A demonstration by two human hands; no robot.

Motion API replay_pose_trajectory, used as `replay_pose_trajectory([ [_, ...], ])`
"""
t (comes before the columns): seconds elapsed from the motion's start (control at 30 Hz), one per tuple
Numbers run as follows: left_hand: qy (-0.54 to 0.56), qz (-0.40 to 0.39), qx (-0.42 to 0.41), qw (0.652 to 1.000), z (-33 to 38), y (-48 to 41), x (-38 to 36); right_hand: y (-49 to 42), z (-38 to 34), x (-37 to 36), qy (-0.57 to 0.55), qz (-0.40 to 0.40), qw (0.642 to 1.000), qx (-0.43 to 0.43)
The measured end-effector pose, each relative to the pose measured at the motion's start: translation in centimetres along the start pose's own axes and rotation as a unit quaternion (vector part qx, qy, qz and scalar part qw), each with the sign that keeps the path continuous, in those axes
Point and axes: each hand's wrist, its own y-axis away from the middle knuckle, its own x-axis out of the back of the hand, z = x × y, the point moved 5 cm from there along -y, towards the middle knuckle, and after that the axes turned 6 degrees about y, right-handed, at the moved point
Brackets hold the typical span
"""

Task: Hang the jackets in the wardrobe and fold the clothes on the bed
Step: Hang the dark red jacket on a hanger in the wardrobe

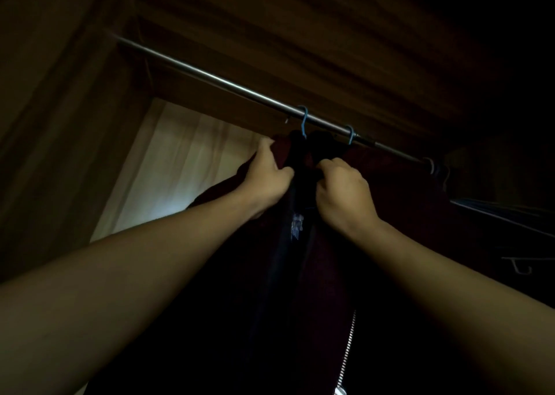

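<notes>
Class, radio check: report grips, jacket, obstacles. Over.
Left grip and right grip hold jacket. Blue hanger hook over rail. Second hook close beside.

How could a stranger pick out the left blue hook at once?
Start at the metal rail across the wardrobe. Two blue hooks hang on it. The left hook sits above the left hand, with bare rail beyond it; the other hook is nearer the right hand.
</notes>
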Motion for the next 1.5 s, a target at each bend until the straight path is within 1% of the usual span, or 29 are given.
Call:
replay_pose_trajectory([
  [0.13, 0.060, 0.005, -0.044, 0.997, 1.5, 0.0, -0.9, -0.8, 0.6, -1.2, -0.101, -0.017, 0.994, -0.037],
  [0.2, 0.051, -0.008, -0.058, 0.997, 1.7, 0.0, -0.9, -0.6, 1.0, -1.7, -0.152, -0.019, 0.987, -0.058],
  [0.3, 0.019, -0.060, -0.042, 0.997, -0.2, 1.2, -1.0, 0.0, 1.7, -2.5, -0.205, -0.048, 0.975, -0.075],
  [0.37, -0.005, -0.089, -0.030, 0.996, -2.2, 2.8, -1.3, 0.4, 1.9, -3.0, -0.208, -0.063, 0.974, -0.070],
  [0.47, -0.004, -0.073, -0.021, 0.997, -4.5, 4.3, -1.7, 1.2, 1.7, -3.6, -0.183, -0.073, 0.979, -0.041],
  [0.53, 0.001, -0.075, -0.015, 0.997, -5.1, 4.7, -1.7, 1.9, 1.6, -4.0, -0.188, -0.074, 0.979, -0.018],
  [0.6, 0.026, -0.078, -0.002, 0.997, -5.3, 4.9, -1.3, 2.7, 2.1, -4.0, -0.196, -0.052, 0.979, -0.015],
  [0.63, 0.046, -0.074, 0.009, 0.996, -5.2, 5.0, -1.0, 3.1, 2.4, -3.7, -0.166, -0.022, 0.986, -0.014],
  [0.7, 0.100, -0.057, 0.025, 0.993, -4.9, 5.3, -0.3, 4.2, 2.8, -2.8, -0.043, 0.054, 0.998, -0.006],
  [0.73, 0.116, -0.048, 0.029, 0.992, -4.7, 5.5, 0.0, 4.8, 2.7, -2.3, 0.016, 0.079, 0.997, -0.004],
  [0.77, 0.122, -0.044, 0.031, 0.991, -4.5, 5.7, 0.2, 5.2, 2.7, -2.1, 0.052, 0.089, 0.995, -0.006],
  [0.8, 0.122, -0.049, 0.035, 0.991, -4.4, 6.0, 0.3, 5.5, 2.6, -2.1, 0.064, 0.082, 0.995, -0.008],
  [0.83, 0.117, -0.062, 0.041, 0.990, -4.2, 6.3, 0.1, 5.5, 2.5, -2.3, 0.050, 0.060, 0.997, -0.012],
  [0.9, 0.086, -0.086, 0.059, 0.991, -3.9, 6.8, -0.6, 5.2, 2.6, -3.0, -0.052, -0.008, 0.998, -0.035],
  [0.97, 0.024, -0.084, 0.059, 0.994, -4.1, 7.1, -1.2, 4.6, 3.1, -3.7, -0.159, -0.076, 0.982, -0.063],
  [1.0, -0.014, -0.079, 0.049, 0.996, -4.3, 7.1, -1.5, 4.4, 3.6, -4.0, -0.188, -0.096, 0.975, -0.070],
  [1.07, -0.085, -0.079, 0.029, 0.993, -5.0, 7.3, -1.9, 4.7, 4.7, -4.3, -0.225, -0.127, 0.963, -0.081],
  [1.13, -0.140, -0.095, 0.015, 0.985, -5.6, 7.9, -2.4, 5.3, 5.0, -4.7, -0.245, -0.154, 0.954, -0.082],
  [1.2, -0.161, -0.102, 0.008, 0.982, -5.8, 8.3, -2.8, 5.9, 4.6, -5.0, -0.267, -0.153, 0.948, -0.078],
  [1.27, -0.177, -0.099, 0.000, 0.979, -5.6, 8.6, -3.0, 6.1, 4.1, -5.0, -0.307, -0.132, 0.937, -0.098],
  [1.33, -0.185, -0.104, 0.001, 0.977, -5.4, 8.8, -2.8, 6.1, 3.8, -4.9, -0.323, -0.120, 0.932, -0.112],
  [1.4, -0.177, -0.122, 0.010, 0.977, -5.4, 9.0, -2.2, 6.2, 3.5, -4.5, -0.306, -0.117, 0.939, -0.106],
  [1.5, -0.158, -0.139, 0.036, 0.977, -5.5, 9.9, -1.1, 7.4, 2.6, -3.6, -0.219, -0.133, 0.965, -0.058],
])
